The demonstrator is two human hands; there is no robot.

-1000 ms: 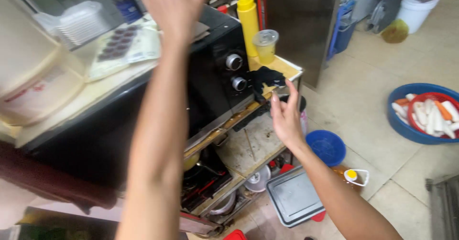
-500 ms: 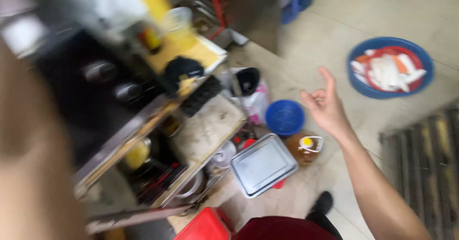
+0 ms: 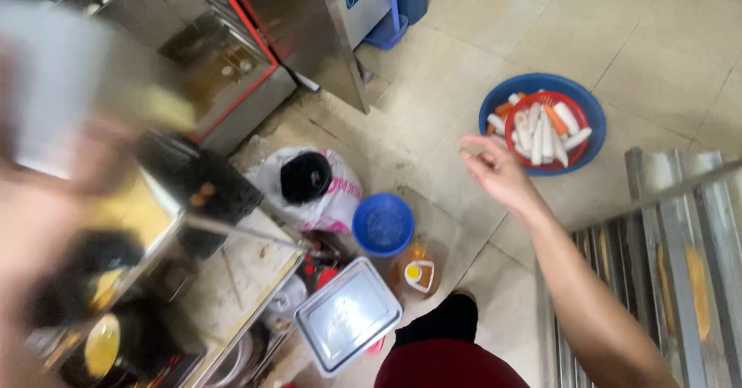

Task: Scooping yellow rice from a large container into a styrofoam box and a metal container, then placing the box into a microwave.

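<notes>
My left hand (image 3: 97, 160) is a close blur at the left edge, and it seems to grip the underside of a pale white container (image 3: 54, 79) raised near the camera. Out over the tiled floor, my right hand (image 3: 498, 173) holds nothing and its fingers are loosely apart. Just beyond that hand a blue basin (image 3: 587, 121) sits on the floor. Inside the basin is a red basket (image 3: 516, 129) of white and orange cylindrical pieces.
Below me are a small blue bowl (image 3: 384, 224), a steel tray (image 3: 348, 322), a yellow-capped bottle (image 3: 417, 273) and a white-pink bag (image 3: 336, 202). A cart shelf (image 3: 232, 280) is at left. A steel cabinet (image 3: 309, 17) stands behind, ribbed metal racks (image 3: 680, 264) at right.
My view has tilted down from the counter to the floor. The right hand swung away from the cart out over the floor. The left hand came down with the pale container.
</notes>
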